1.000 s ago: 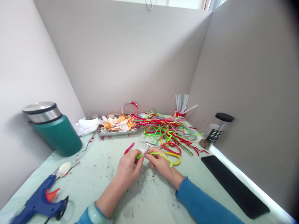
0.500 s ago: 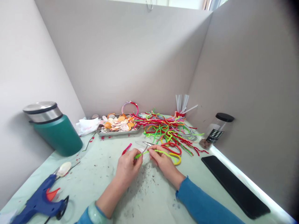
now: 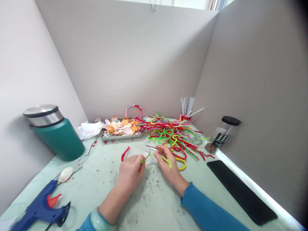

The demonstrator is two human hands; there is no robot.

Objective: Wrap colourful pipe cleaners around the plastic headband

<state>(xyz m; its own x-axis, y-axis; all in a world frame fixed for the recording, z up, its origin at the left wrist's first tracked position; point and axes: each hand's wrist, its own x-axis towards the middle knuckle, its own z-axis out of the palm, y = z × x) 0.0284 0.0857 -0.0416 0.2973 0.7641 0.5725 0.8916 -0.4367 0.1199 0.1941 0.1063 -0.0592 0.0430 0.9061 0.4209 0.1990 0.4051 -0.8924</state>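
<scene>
My left hand (image 3: pixel 132 170) is closed on a thin grey band, partly wrapped in pink and green, its curved end rising from the fingers. A yellow-green pipe cleaner (image 3: pixel 167 161) runs from that band to my right hand (image 3: pixel 166 160), whose fingers pinch it; its loose end hangs over the back of the fingers. Beyond the left hand, a pink wrapped end (image 3: pixel 125 153) sticks out. Scissors with red and yellow handles (image 3: pixel 182 163) lie behind my right hand, their blades (image 3: pixel 152 148) pointing left past its fingertips.
A metal tray (image 3: pixel 120 137) of shells stands at the back beside a pile of pipe cleaners (image 3: pixel 168 128). Left are a green bottle (image 3: pixel 60 138) and a blue glue gun (image 3: pixel 40 205). Right are a jar (image 3: pixel 221 134) and a black flat object (image 3: pixel 240 192). Glue sticks (image 3: pixel 187 107) stand behind.
The pink wrapped end has tilted more upright and shifted left. My right hand has moved slightly up, and the loose end of the yellow-green pipe cleaner now hangs closer to it.
</scene>
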